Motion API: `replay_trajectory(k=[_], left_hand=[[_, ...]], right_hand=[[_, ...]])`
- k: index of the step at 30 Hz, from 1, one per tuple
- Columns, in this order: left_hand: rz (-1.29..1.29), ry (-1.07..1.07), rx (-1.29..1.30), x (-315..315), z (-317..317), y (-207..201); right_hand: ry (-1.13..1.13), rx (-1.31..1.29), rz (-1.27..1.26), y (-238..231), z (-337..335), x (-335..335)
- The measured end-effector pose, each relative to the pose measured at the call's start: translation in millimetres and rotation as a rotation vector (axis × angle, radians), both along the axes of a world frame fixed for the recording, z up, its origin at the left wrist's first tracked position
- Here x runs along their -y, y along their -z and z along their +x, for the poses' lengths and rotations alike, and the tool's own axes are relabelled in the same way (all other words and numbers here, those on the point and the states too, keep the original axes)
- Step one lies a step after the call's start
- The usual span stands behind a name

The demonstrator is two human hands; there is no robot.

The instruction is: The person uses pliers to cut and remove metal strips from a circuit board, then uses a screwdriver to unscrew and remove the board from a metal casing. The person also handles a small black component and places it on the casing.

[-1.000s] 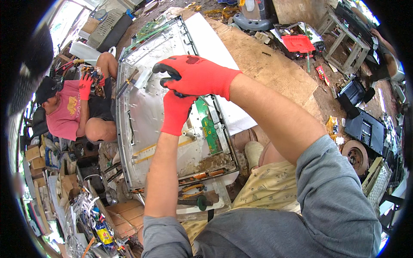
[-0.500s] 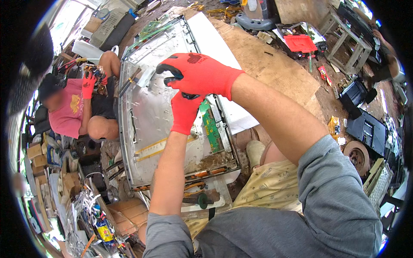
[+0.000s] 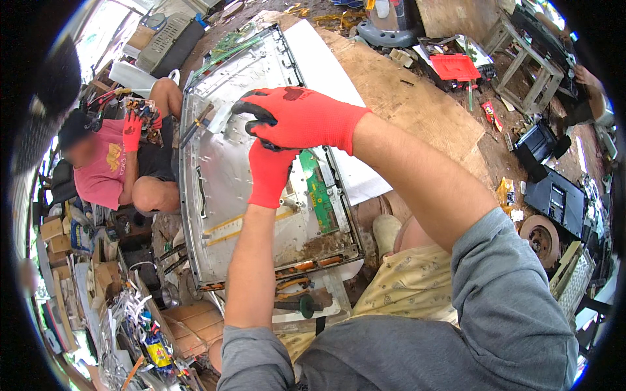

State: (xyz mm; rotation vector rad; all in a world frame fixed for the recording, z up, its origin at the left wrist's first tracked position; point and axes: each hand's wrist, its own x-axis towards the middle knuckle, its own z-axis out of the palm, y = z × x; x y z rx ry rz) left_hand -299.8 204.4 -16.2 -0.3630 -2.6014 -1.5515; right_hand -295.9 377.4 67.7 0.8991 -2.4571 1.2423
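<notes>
Both my hands wear red gloves with black palms and fingertips, and they meet above a flat metal-backed panel [image 3: 225, 176]. My right hand [image 3: 303, 120] lies across the top of my left, its fingers curled down; what they close on, if anything, is hidden. Below it is my left hand [image 3: 267, 174], its fingers covered by the right one. A green circuit board [image 3: 317, 195] is fixed along the panel's right part, just beside my left hand. Left of my hands, a hand tool with a dark handle [image 3: 195, 125] lies on the panel.
A white sheet [image 3: 316, 65] and a plywood board [image 3: 404, 104] lie beyond the panel to the right. At the left sits a co-worker [image 3: 107, 156] holding a circuit board. A red tray [image 3: 454, 66] stands far right. Wires and scrap [image 3: 140, 339] are heaped lower left.
My left hand has shifted slightly left and down. The right hand has turned a little, and the gap between its fingers has narrowed.
</notes>
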Motion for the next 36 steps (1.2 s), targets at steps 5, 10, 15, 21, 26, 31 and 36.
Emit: replay_trajectory(k=[5,10,15,21,26,31,36], left_hand=[[-0.005,0.086,0.073,-12,-2,0],[-0.063,0.103,0.097,4,-7,5],[-0.132,0.047,-0.261,8,-15,28],[-0.141,0.111,0.105,3,-7,16],[-0.297,0.003,-0.318,-8,1,22],[-0.256,0.151,-0.081,-9,0,20],[-0.259,0.117,-0.037,1,1,19]], right_hand=[[-0.023,0.042,0.044,1,-1,-9],[-0.003,-0.014,-0.003,4,0,-4],[0.002,0.017,0.029,0,4,5],[-0.020,0.018,-0.015,0,1,-6],[-0.016,0.015,-0.005,-3,3,0],[0.002,-0.006,-0.018,2,2,-3],[0.047,0.010,0.148,-9,11,-3]])
